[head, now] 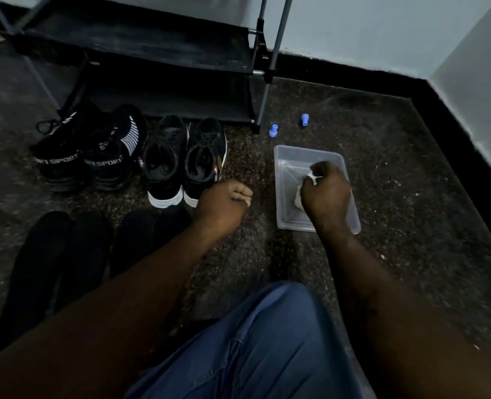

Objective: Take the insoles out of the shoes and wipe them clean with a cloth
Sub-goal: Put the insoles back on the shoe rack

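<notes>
Dark speckled floor. At lower left, four black insoles laid flat, out of the shoes. Inside clear tub, centre right, right hand bunched round white cloth; left hand fisted, apparently empty. Likely light, floppy: best pinched at heel edge.

Insoles before shoes; tub right.

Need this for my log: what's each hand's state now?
Left hand: closed fist, nothing visible in it.
Right hand: closed on the white cloth in the plastic tub.
</notes>
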`<action>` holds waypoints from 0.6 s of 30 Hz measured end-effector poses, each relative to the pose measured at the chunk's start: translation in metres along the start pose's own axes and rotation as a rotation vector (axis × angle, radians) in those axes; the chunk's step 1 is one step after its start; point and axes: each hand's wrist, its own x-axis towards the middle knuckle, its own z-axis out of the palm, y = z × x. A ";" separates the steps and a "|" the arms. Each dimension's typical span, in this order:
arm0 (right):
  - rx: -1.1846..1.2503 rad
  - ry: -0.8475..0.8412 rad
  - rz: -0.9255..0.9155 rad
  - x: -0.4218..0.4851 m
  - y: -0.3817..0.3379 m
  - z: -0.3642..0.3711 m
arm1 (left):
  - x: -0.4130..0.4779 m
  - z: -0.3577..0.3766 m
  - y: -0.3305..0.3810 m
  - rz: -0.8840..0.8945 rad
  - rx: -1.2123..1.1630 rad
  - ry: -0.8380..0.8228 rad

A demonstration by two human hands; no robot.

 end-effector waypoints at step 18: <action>-0.202 -0.790 0.039 -0.183 -0.114 0.075 | -0.091 -0.128 -0.116 -0.338 0.348 0.189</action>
